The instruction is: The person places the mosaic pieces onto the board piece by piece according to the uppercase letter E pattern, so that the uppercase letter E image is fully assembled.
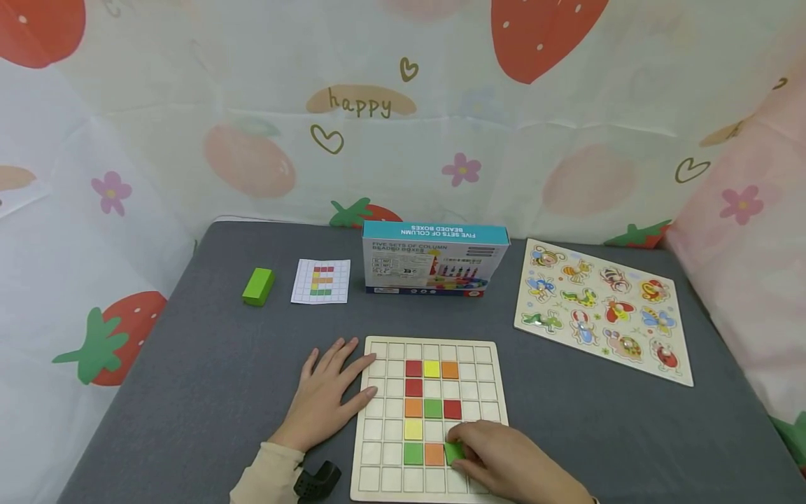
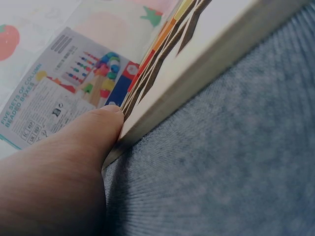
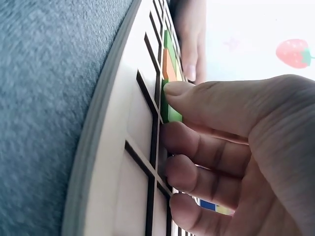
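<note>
A wooden grid board [image 1: 370, 479] lies flat at the front of the table. Colored square tiles fill part of it in an E-like pattern of red, yellow, orange and green. My right hand [image 1: 513, 458] pinches a green tile [image 1: 452, 453] between thumb and fingers, at the cell right of an orange tile [image 1: 434, 454] in the lowest row of tiles. In the right wrist view the thumb [image 3: 179, 90] is on the green tile. Spread over the board's left edge, my left hand [image 1: 324, 402] touches it with its fingertips; its thumb [image 2: 106, 120] is at the rim.
Behind the board lies a pattern card [image 1: 302, 281] with a colored E-like figure. Left of it is a green block [image 1: 259, 287]; right of it stands a beaded-toy box [image 1: 434, 262]. An insect puzzle board [image 1: 592, 332] lies at the right. A printed curtain surrounds the table's back.
</note>
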A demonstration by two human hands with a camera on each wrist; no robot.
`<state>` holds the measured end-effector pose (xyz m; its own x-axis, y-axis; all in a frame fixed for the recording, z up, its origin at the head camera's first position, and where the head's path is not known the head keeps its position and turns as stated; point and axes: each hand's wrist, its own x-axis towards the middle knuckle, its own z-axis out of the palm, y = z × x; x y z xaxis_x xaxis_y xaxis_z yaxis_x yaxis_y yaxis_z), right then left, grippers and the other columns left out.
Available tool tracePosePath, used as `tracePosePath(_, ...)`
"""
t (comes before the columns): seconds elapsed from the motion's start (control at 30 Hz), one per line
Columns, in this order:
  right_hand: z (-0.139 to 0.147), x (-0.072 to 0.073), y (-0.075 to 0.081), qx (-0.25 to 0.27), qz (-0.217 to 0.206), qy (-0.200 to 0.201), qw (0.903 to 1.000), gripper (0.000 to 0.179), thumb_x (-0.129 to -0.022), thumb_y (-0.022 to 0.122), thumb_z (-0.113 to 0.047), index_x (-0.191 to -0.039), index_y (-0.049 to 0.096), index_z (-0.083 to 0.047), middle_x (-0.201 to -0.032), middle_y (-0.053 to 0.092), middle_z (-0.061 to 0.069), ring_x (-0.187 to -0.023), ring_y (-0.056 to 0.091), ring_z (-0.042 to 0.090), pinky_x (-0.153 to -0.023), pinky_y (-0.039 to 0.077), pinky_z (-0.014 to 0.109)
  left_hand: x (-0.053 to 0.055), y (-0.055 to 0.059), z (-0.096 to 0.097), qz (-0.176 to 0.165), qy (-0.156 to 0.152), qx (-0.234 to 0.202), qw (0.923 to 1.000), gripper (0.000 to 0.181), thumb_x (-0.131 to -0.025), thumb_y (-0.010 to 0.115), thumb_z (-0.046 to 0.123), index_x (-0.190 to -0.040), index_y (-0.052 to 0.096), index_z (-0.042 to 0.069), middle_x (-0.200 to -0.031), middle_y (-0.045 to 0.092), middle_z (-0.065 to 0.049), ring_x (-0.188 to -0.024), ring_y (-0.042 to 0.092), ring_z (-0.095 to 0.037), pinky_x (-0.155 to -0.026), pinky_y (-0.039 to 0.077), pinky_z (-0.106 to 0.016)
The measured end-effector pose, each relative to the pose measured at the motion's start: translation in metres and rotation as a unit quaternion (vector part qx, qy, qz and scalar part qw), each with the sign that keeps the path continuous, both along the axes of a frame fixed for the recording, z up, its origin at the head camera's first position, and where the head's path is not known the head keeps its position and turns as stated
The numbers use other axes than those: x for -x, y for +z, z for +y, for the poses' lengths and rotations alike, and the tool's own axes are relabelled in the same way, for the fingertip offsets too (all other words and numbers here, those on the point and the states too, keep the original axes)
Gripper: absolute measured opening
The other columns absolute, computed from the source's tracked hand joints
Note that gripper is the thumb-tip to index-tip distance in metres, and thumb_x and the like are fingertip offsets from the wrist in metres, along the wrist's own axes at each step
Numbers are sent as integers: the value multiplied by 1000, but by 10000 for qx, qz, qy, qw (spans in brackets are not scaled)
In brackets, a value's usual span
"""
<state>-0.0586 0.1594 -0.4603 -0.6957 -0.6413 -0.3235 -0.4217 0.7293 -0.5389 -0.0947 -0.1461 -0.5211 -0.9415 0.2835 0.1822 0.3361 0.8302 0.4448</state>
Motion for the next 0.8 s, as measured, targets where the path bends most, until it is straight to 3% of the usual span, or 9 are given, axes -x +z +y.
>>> tracePosePath(0.5,-4,0,1,21,43,44,10000,21,-93,61,-41,-105,64,-24,-87,56,-21,-74,49,-4,-68,49,20,0,-1,0,138,2,-27,9999,55,-91,57,54,-140,50,32,-153,36,-5,-143,27,-28,-114,11,-61)
tracePosePath(0.8,-4,-2,2,-161,546,301,9979,15,-93,60,-42,-97,64,-28,-81,56,-22,-70,47,-3,-67,49,21,0,-1,1,153,38,-3,9999,55,-90,58,54,-140,51,32,-152,37,-5,-143,27,-28,-114,12,-61)
